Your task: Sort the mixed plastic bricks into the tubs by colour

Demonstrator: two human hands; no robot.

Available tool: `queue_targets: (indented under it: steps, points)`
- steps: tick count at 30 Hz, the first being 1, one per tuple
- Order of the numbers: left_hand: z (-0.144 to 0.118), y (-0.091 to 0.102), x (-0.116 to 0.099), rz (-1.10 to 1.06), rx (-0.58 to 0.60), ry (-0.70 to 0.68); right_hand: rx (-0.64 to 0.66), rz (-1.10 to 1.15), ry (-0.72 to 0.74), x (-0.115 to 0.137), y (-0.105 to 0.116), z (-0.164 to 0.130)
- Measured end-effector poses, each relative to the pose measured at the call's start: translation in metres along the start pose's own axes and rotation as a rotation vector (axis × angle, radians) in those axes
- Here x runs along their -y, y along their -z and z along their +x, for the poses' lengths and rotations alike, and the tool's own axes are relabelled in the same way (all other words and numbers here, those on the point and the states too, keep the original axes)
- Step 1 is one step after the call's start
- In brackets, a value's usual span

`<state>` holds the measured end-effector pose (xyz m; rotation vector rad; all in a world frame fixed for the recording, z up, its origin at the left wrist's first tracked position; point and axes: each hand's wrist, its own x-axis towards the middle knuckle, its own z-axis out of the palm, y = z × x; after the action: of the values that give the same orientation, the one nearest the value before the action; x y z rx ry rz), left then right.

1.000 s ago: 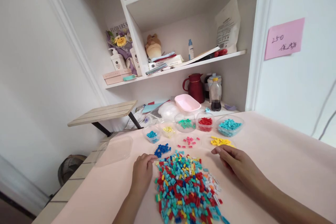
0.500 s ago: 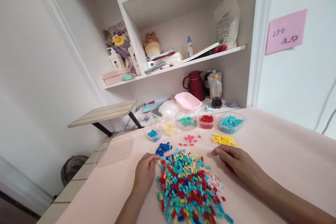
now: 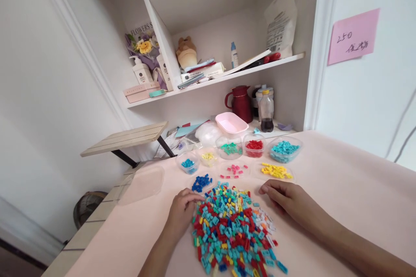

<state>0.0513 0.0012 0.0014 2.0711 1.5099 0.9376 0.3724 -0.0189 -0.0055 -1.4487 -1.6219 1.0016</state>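
Observation:
A heap of small mixed-colour building bricks (image 3: pixel 230 229) lies on the pink tabletop in front of me. My left hand (image 3: pixel 182 210) is at its upper left edge, fingers stretched out with the tips over the outermost bricks. On the other side, my right hand (image 3: pixel 286 197) rests beside the heap, below the yellow bricks (image 3: pixel 276 170). Its fingers are curled and the thumb lies against the index finger; whether something small is between them is hidden. Just beyond my left hand are dark blue bricks (image 3: pixel 202 182) on a clear lid.
Behind the heap, clear containers hold turquoise bricks (image 3: pixel 284 148), red bricks (image 3: pixel 254 145), green bricks (image 3: pixel 231 148), pale yellow bricks (image 3: pixel 208 156) and blue bricks (image 3: pixel 187 163). Pink bricks (image 3: pixel 234 169) lie nearer. A clear lid (image 3: pixel 143 185) is at left. A pink basin (image 3: pixel 232 122) and red jug (image 3: pixel 241 103) stand behind.
The fingers of my left hand have moved slightly right, further over the heap's edge. My right hand has hardly moved. The view has shifted a little.

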Motion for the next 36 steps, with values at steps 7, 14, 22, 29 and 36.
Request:
queue_targets:
  steps: [7, 14, 22, 29, 36]
  points:
    - [0.003, -0.002, 0.008, -0.007, -0.070, 0.017, 0.039, -0.107, 0.028, 0.003, 0.000, 0.000]
    - [0.002, -0.003, 0.005, -0.006, -0.034, -0.002, 0.019, -0.338, 0.192, 0.002, -0.004, -0.002]
    - [0.003, -0.001, 0.005, -0.042, 0.005, -0.023, 0.010, -0.442, 0.272, -0.001, -0.007, -0.002]
    - [0.000, 0.000, 0.001, -0.077, 0.094, -0.066, 0.059, -0.496, 0.346, -0.003, -0.005, -0.001]
    - [-0.001, 0.003, -0.007, -0.122, 0.193, -0.100, 0.052, -0.441, 0.361, -0.001, -0.002, -0.001]
